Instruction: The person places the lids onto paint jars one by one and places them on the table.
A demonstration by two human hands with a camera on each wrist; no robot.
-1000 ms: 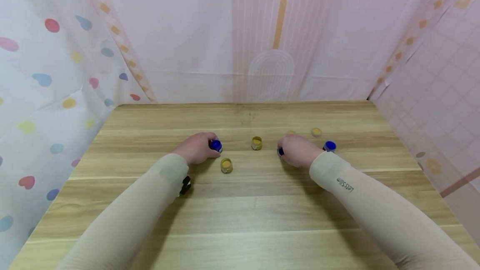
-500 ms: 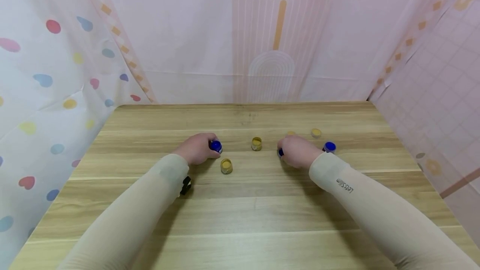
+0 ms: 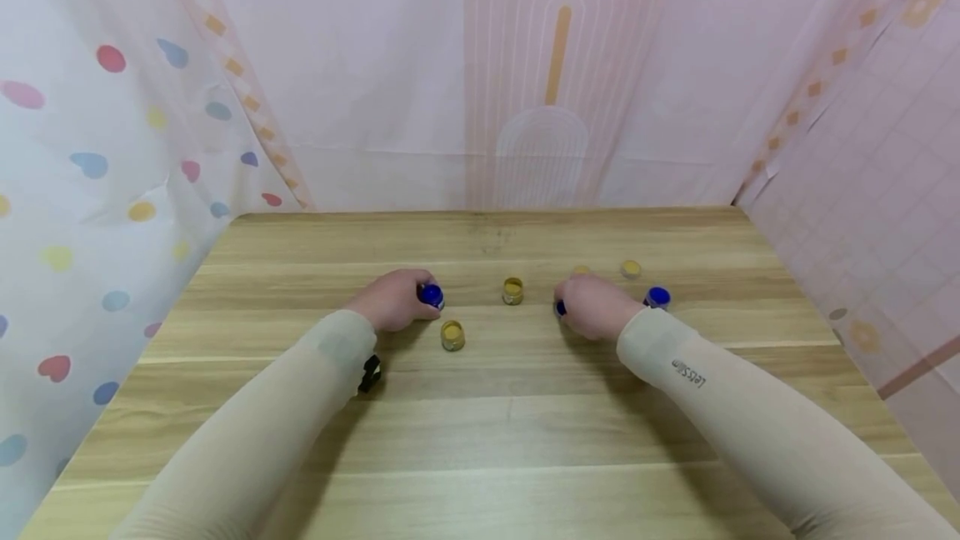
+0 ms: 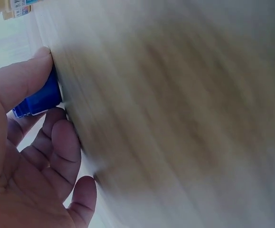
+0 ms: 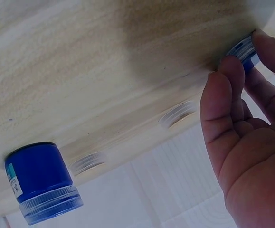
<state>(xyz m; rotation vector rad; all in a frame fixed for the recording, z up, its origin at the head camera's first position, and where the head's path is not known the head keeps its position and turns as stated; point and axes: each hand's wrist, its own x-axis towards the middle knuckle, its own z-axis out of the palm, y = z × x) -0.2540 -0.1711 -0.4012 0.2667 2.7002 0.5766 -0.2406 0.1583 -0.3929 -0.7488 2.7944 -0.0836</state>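
In the head view my left hand (image 3: 397,300) grips an open blue paint jar (image 3: 431,296) standing on the table, thumb on the near side and fingers on the far side. The left wrist view shows the same blue jar (image 4: 42,97) between thumb and fingers. My right hand (image 3: 595,307) pinches a blue-stained clear jar lid (image 5: 244,50) at the tabletop, mostly covered by the fingers in the head view. Two open yellow paint jars stand between the hands: one (image 3: 513,292) farther back, one (image 3: 452,336) nearer, close to the left fingers.
A lidded blue jar (image 3: 657,297) stands just beyond my right wrist. Two yellow-stained clear lids lie flat behind the right hand, one lid (image 3: 631,269) farther right, the other lid (image 3: 581,271) partly hidden by the fingers. Patterned cloth (image 3: 375,107) hangs behind the wooden table (image 3: 480,440).
The head view tilts up slightly. Both hands keep their hold, and the jars and lids stay where they are on the table.
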